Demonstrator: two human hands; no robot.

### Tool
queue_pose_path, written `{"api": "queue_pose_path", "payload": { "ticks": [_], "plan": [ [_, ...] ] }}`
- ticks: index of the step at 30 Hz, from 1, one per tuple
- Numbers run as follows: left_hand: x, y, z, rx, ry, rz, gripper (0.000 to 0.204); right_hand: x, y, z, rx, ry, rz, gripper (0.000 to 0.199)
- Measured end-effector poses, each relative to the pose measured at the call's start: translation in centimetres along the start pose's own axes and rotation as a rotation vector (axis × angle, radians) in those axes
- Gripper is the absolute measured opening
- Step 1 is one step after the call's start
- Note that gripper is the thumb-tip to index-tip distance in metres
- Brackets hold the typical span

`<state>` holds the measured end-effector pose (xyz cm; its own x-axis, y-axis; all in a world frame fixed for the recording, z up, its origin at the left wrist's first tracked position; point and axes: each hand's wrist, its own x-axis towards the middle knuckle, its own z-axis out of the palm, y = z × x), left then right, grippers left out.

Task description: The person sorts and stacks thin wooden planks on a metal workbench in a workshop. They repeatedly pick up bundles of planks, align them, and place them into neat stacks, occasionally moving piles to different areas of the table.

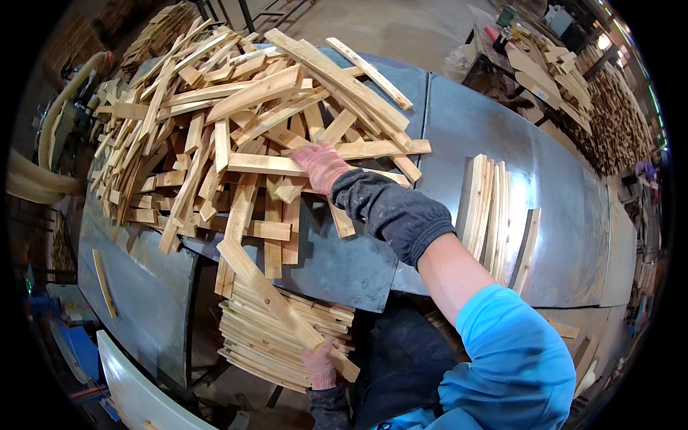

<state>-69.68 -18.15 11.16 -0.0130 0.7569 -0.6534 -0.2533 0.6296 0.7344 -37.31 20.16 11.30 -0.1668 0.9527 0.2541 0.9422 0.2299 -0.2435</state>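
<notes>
My left hand [320,365], in a pink work glove, grips the near end of a knotted wooden slat [266,292]. That slat slants up and left, over a stack of slats [240,338] below the table's edge, toward the big pile. My right arm reaches forward across the metal table [344,269]. At its end my gloved right hand [320,166] is closed over a wooden slat [261,164] on the near side of the loose pile [251,100]. Its fingertips are partly hidden among the pieces.
Several slats [487,211] lie side by side right of my arm, with one curved slat [527,249] apart from them. A lone strip [104,283] rests on the left metal surface. A ribbed hose [54,129] stands at far left; a table with boards [534,79] is at back right.
</notes>
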Motion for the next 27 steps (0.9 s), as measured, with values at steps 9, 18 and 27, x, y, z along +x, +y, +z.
{"api": "queue_pose_path", "payload": {
  "ticks": [9,18,27],
  "plan": [
    [-2.1,5.7,2.9,0.046,0.065,0.198,0.06,-8.9,-12.6,-15.5,0.446,0.2,-0.349,0.058],
    [2.9,12.1,13.4,0.15,-0.398,0.369,0.052,-14.5,-10.4,-29.3,1.207,0.404,0.394,0.057],
    [1.4,4.3,20.8,0.302,-0.865,-0.054,0.064,-24.7,2.6,-19.0,1.298,0.548,1.031,0.052]
  ]
}}
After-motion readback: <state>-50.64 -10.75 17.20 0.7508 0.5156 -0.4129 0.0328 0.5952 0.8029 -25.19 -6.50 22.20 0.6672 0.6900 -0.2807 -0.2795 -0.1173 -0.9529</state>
